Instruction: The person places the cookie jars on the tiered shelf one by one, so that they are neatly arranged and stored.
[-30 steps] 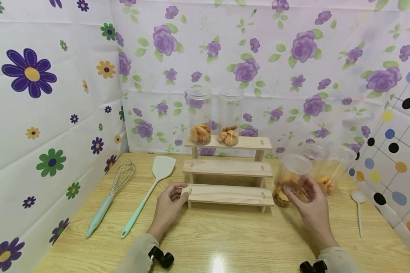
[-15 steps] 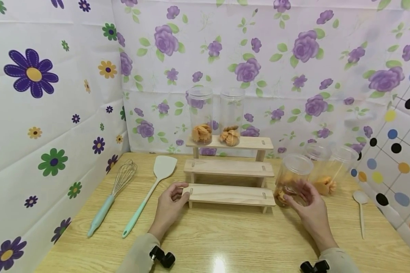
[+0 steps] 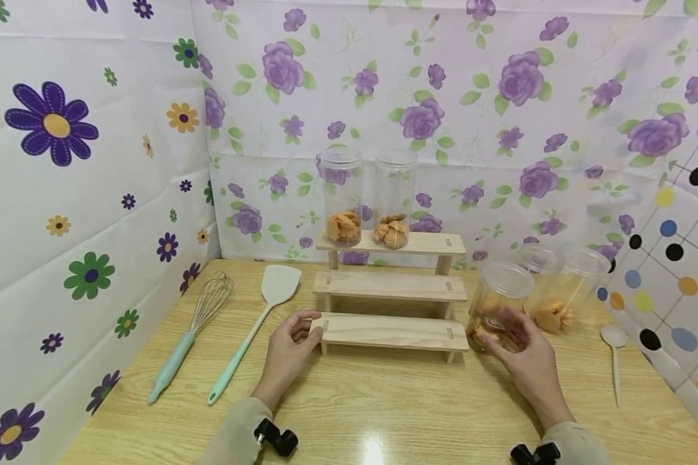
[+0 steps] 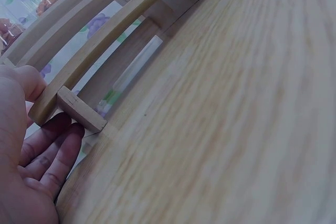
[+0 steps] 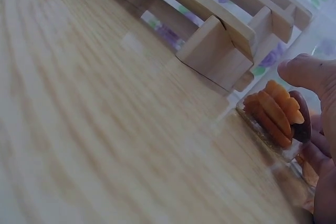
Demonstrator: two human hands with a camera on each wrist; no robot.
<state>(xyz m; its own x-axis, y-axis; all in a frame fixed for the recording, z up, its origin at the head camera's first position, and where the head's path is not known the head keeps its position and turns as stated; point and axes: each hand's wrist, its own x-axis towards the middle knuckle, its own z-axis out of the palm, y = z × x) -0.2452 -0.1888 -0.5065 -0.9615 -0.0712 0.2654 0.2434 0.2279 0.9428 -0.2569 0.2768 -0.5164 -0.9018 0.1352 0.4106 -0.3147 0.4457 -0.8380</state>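
Observation:
My left hand grips the left end of the lowest step of a three-tier wooden display shelf. In the left wrist view its thumb lies over the board and the other fingers reach underneath, by the support leg. To the right of the shelf, my right hand holds a clear lidded jar low down, thumb on the near side and fingers around the right. That jar stands on the table; shell-shaped orange cookies and a brown piece show inside it. Part of the jar is hidden by the hand.
Two clear jars of cookies, a left one and a right one, stand on the top tier. More jars stand behind my right hand. A whisk and spatula lie left, a spoon right.
My right hand's fingers have shifted slightly left around the jar. My left hand keeps its grip on the shelf, and the shelf and jars stay where they were.

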